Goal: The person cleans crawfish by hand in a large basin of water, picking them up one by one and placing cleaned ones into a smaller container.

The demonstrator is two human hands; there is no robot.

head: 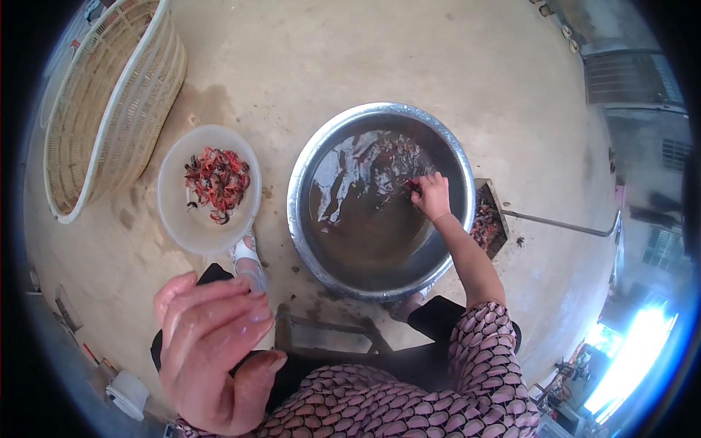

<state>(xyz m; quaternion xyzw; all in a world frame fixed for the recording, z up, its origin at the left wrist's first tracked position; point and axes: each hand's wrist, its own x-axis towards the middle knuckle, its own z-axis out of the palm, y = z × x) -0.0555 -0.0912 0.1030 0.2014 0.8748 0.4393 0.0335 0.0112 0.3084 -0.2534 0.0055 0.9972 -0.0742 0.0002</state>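
My left hand [216, 350] is raised close to the camera, wet, with its fingers slightly curled and the thumb apart; nothing is in it. My right hand [432, 196] reaches over the right side of a wide metal basin [298, 241]. Its fingers close on a small dark red crayfish [413, 186], mostly hidden by them, at the surface of the murky water [367, 235]. More reddish shapes show dimly under the ripples. Left of the basin stands a pale plastic bowl [175, 219] holding a heap of red crayfish [216, 180].
A large woven basket [148, 109] leans at the upper left. Right of the basin, a long-handled dustpan [501, 219] holds reddish scraps [484, 219]. A stool-like frame [323, 328] is between my legs, and a white bucket [128, 391] sits at lower left.
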